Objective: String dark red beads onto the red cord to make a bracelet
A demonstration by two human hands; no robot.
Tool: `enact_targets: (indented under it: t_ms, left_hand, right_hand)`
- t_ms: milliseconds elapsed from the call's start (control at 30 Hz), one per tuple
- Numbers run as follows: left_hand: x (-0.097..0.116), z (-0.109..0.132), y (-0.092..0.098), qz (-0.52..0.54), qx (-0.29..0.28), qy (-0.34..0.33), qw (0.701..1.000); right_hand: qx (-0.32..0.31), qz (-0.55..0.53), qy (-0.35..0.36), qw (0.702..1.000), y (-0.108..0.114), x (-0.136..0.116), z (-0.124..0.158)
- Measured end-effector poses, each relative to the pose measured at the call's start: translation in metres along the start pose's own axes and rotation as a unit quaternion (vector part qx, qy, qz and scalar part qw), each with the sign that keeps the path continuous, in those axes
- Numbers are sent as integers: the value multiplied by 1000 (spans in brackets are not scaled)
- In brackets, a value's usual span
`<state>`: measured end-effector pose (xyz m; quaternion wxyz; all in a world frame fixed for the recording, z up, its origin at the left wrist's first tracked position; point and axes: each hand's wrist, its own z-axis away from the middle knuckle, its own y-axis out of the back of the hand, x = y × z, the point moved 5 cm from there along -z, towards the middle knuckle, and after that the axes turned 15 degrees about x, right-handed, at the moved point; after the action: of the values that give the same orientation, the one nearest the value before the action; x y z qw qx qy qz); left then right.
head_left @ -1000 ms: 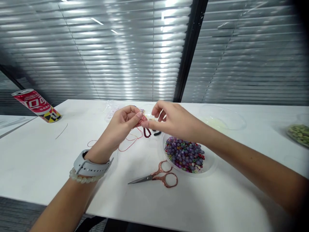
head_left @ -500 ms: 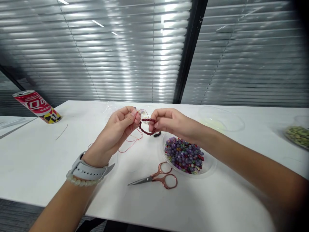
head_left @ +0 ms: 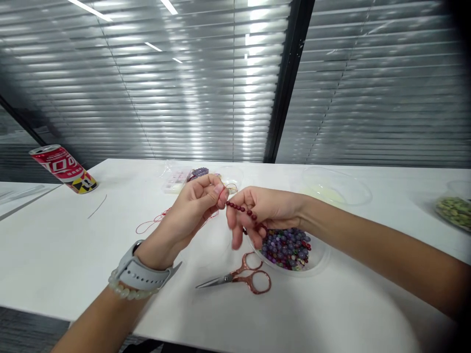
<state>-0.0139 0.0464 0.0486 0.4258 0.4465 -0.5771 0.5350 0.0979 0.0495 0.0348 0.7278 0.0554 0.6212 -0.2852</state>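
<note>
My left hand (head_left: 204, 198), with a pale watch strap and a beaded bracelet at its wrist, is closed in a pinch on red thread (head_left: 222, 191) at the end of a dark red bead string (head_left: 241, 209). The string stretches across to my right hand (head_left: 265, 208), whose fingers are bent around it, the lower ones loose and slightly blurred. Part of the string is hidden by those fingers. More red thread (head_left: 147, 224) trails on the table behind my left wrist. Below my right hand is a clear bowl (head_left: 320, 257) of mostly purple beads (head_left: 289, 247).
Scissors with copper-coloured handles (head_left: 253, 280) lie on the white table (head_left: 165, 314) before the bowl. Behind my hands are a clear box (head_left: 176, 179) and purple beads (head_left: 200, 172). A red can (head_left: 66, 169) stands left; a dish of green pieces (head_left: 454, 211) sits far right.
The bead loop has been drawn out into a slanting string. My right hand has moved down and right, turning palm down, its lower fingers spread; my left hand has shifted slightly right and down.
</note>
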Motion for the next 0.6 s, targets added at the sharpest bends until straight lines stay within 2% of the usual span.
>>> enact_targets:
  t_ms: [167, 233, 300, 367, 433, 500, 567, 600]
  left_hand:
    - [-11, 6, -8, 14, -19, 76, 997]
    - [-16, 7, -12, 14, -45, 112, 993]
    - [-20, 6, -17, 6, -92, 118, 989]
    - [-21, 4, -23, 1, -136, 106, 985]
    - [-22, 2, -28, -12, -159, 103, 982]
    - [-20, 2, -34, -43, -174, 85, 980]
    - [-17, 5, -39, -82, -192, 53, 977]
    - [-15, 8, -42, -96, -202, 38, 974]
  right_hand:
    - [-151, 7, -8, 989, -28, -6, 3]
    - [-178, 3, -12, 984, -40, -9, 1]
    - [-185, 27, -33, 982, -51, -6, -4]
    - [-182, 48, 2, 982, -62, -2, -13]
    - [-193, 90, 21, 977, -76, 9, -24]
    - [-229, 106, 32, 967, -93, 21, -34]
    - [-177, 124, 140, 966, -104, 20, -49]
    - [-178, 177, 162, 954, -111, 22, -54]
